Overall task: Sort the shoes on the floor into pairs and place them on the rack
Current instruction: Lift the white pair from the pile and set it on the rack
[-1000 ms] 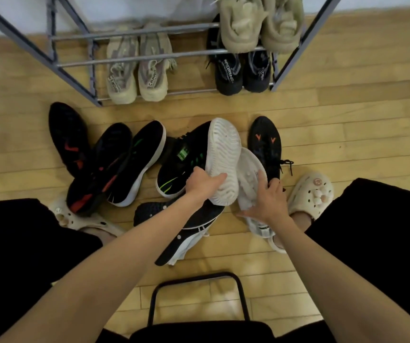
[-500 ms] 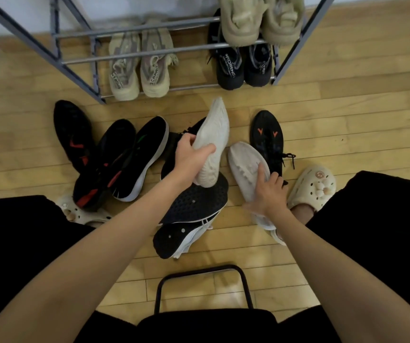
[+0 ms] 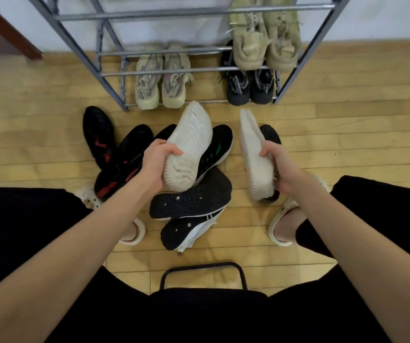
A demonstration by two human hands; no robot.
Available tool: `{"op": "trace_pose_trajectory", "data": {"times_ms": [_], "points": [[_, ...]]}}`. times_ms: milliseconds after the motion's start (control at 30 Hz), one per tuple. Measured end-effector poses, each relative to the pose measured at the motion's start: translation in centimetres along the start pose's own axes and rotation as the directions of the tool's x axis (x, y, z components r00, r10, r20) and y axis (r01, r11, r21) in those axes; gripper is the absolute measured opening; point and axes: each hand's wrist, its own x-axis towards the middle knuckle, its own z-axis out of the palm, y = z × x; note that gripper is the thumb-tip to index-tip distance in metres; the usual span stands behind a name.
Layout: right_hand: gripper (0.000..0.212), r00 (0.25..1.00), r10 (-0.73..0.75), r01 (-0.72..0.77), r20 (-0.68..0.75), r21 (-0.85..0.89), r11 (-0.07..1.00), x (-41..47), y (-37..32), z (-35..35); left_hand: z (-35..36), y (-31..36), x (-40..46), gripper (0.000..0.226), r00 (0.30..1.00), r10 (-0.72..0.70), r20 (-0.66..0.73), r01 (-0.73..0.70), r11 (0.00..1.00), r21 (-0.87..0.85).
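Note:
My left hand [image 3: 155,164] grips a white-soled shoe [image 3: 189,144] by its heel, sole facing me, lifted above the pile. My right hand [image 3: 282,167] grips the matching white-soled shoe [image 3: 253,154], held on edge above the floor. Below them lie black shoes: one with green marks [image 3: 217,149], two with black studded soles [image 3: 194,201], and several black-and-red ones [image 3: 115,159] at the left. Another black shoe [image 3: 270,134] shows behind the right one. The grey metal rack [image 3: 189,70] stands ahead with a beige pair [image 3: 160,82] and a black pair [image 3: 248,87] on the lowest shelf, and an olive pair [image 3: 264,38] above.
My feet in cream clogs [image 3: 282,226] rest on the wooden floor on either side of the pile. A black stool frame [image 3: 202,268] sits between my knees. A dark wooden leg [image 3: 8,33] stands at the far left by the wall.
Both hands have lifted their white-soled shoes off the pile. The right shoe has come up from the floor and turned on edge; the left shoe rose toward the rack.

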Motion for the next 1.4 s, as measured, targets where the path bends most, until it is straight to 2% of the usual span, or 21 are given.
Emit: {"op": "trace_pose_trajectory", "data": {"times_ms": [133, 233, 333, 400, 500, 600, 833, 867, 933, 1000, 1033, 1100, 1133, 1167, 1233, 1300, 1333, 1400], "points": [[0.066, 0.982, -0.121, 0.064, 0.142, 0.352, 0.934, -3.3, -0.6, 1.2, -1.5, 0.8, -1.9, 0.022, 0.994, 0.006, 0.111, 0.01, 0.99, -0.144], [0.07, 0.945, -0.185, 0.03, 0.271, 0.489, 0.872, -4.8, 0.0, 1.8, -2.4, 0.7, -2.7, 0.04, 0.977, -0.014, 0.213, 0.06, 0.976, -0.211], [0.071, 0.933, -0.219, 0.04, 0.286, 0.522, 0.852, -5.2, 0.9, 2.1, -3.3, 0.7, -3.1, 0.07, 0.958, -0.029, 0.286, 0.089, 0.976, -0.197], [0.068, 0.941, -0.217, 0.058, 0.261, 0.507, 0.86, -5.0, 1.2, 2.1, -3.8, 0.7, -3.2, 0.081, 0.935, -0.015, 0.354, 0.089, 0.977, -0.194], [0.058, 0.94, -0.224, 0.058, 0.258, 0.526, 0.848, -4.7, 1.5, 2.2, -4.2, 0.7, -3.3, 0.08, 0.909, 0.016, 0.417, 0.096, 0.965, -0.245], [0.06, 0.93, -0.238, 0.035, 0.281, 0.577, 0.816, -4.7, 1.3, 3.0, -4.3, 0.4, -3.1, 0.083, 0.898, 0.05, 0.438, 0.099, 0.946, -0.31], [0.06, 0.916, -0.218, -0.015, 0.337, 0.573, 0.819, -5.2, 0.6, 4.0, -5.2, 0.1, -2.8, 0.089, 0.864, 0.103, 0.493, 0.099, 0.925, -0.366], [0.062, 0.905, -0.212, -0.045, 0.368, 0.579, 0.814, -5.1, 0.5, 4.1, -5.4, 0.0, -2.8, 0.085, 0.863, 0.104, 0.495, 0.105, 0.92, -0.377], [0.074, 0.832, -0.286, -0.059, 0.475, 0.589, 0.806, -4.8, 0.3, 4.4, -5.6, 0.1, -3.2, 0.077, 0.843, 0.107, 0.527, 0.125, 0.914, -0.386], [0.079, 0.826, -0.336, 0.017, 0.452, 0.577, 0.817, -4.6, 0.5, 4.5, -5.8, 0.0, -3.5, 0.073, 0.804, 0.096, 0.587, 0.185, 0.898, -0.4], [0.076, 0.839, -0.298, -0.019, 0.455, 0.573, 0.819, -4.2, 0.7, 4.3, -5.8, -0.1, -3.6, 0.074, 0.755, 0.108, 0.646, 0.244, 0.869, -0.43], [0.067, 0.885, -0.226, -0.066, 0.408, 0.59, 0.805, -4.2, 0.8, 4.4, -5.7, -0.6, -3.7, 0.072, 0.585, 0.235, 0.776, 0.385, 0.761, -0.522], [0.064, 0.901, -0.217, -0.046, 0.377, 0.579, 0.814, -4.5, 0.7, 4.5, -6.0, -0.5, -3.6, 0.069, 0.576, 0.255, 0.777, 0.382, 0.757, -0.531], [0.062, 0.908, -0.218, -0.03, 0.358, 0.574, 0.818, -4.5, 0.6, 4.5, -6.6, -0.3, -3.3, 0.068, 0.615, 0.23, 0.754, 0.338, 0.788, -0.515], [0.055, 0.925, -0.224, 0.017, 0.307, 0.555, 0.832, -3.9, 0.7, 4.3, -6.8, -0.3, -2.9, 0.065, 0.603, 0.145, 0.785, 0.384, 0.809, -0.445], [0.061, 0.933, -0.247, 0.081, 0.262, 0.516, 0.853, -3.2, 0.8, 3.9, -7.4, -0.1, -2.1, 0.068, 0.695, 0.075, 0.715, 0.343, 0.839, -0.422], [0.067, 0.94, -0.242, 0.103, 0.241, 0.476, 0.873, -2.8, 0.8, 3.6, -7.6, -0.2, -1.8, 0.073, 0.725, 0.077, 0.685, 0.34, 0.824, -0.453], [0.058, 0.948, -0.225, 0.122, 0.225, 0.395, 0.91, -2.2, 0.8, 3.3, -7.5, -0.2, -1.6, 0.084, 0.738, 0.062, 0.672, 0.381, 0.783, -0.491]]}}
